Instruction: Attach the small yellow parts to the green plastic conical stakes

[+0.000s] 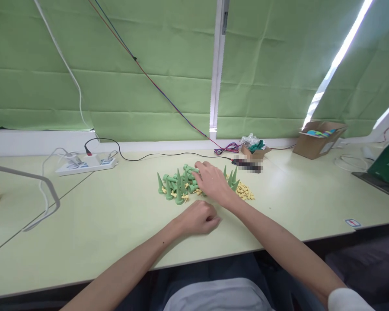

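Green cone-shaped pieces (179, 192) stand upright at the left of a pile of green cylindrical parts (171, 178). My right hand (211, 179) reaches over the pile, its fingers bent at a green part (190, 169); whether they grip it is hard to tell. On the table just in front of the pile rests my left hand (199, 217), curled closed, with its inner side hidden. More green cones (234, 175) stand right of my right hand, beside a heap of small yellow pieces (245, 191). A few yellow pieces (185, 198) lie among the left cones.
A white power strip (87, 165) lies at the back left of the table (123, 242). Behind the pile are a black cable, a blurred dark object (247, 165) and a small open box (255, 152). A larger cardboard box (316, 144) stands back right.
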The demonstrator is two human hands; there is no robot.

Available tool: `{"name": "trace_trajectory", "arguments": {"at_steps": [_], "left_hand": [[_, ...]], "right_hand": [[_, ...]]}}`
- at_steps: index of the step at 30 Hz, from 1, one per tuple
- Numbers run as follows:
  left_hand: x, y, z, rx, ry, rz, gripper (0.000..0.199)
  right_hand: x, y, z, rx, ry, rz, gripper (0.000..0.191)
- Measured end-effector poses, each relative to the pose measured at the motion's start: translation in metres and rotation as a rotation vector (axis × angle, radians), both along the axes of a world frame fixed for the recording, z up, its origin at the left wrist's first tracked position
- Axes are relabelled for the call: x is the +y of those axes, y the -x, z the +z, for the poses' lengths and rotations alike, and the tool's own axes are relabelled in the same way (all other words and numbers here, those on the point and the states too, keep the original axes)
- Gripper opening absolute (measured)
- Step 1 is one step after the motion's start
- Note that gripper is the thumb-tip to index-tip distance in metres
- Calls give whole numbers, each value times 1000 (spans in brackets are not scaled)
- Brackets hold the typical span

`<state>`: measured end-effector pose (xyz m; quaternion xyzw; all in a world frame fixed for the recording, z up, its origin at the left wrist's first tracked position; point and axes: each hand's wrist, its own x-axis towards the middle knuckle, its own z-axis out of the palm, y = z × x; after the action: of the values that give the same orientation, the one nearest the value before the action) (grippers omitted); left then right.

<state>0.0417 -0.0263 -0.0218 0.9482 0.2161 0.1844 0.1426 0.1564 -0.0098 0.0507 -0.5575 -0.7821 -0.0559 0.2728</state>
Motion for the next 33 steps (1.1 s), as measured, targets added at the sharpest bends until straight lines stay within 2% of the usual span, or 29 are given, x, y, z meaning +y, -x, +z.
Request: {"name": "trace_trajectory", "arguments": {"at_steps": [7, 16, 22, 26, 33], "left_hand": [[-1, 0, 2, 14, -24, 12, 40], [0, 0, 0, 35, -32, 27, 40], [-1, 1, 3, 57, -30, 56, 40], [-1, 2, 2, 67, -35, 59, 40], [0, 2, 3, 69, -52, 65, 39]], "right_hand": [[15, -43, 24, 24, -121, -155, 20], [46, -90, 30, -64, 100, -167, 19], [46, -90, 26, -51, 283, 43, 21], [49, -80, 16, -83, 265, 51, 25], [56, -69, 7, -116, 315, 70, 18]]}}
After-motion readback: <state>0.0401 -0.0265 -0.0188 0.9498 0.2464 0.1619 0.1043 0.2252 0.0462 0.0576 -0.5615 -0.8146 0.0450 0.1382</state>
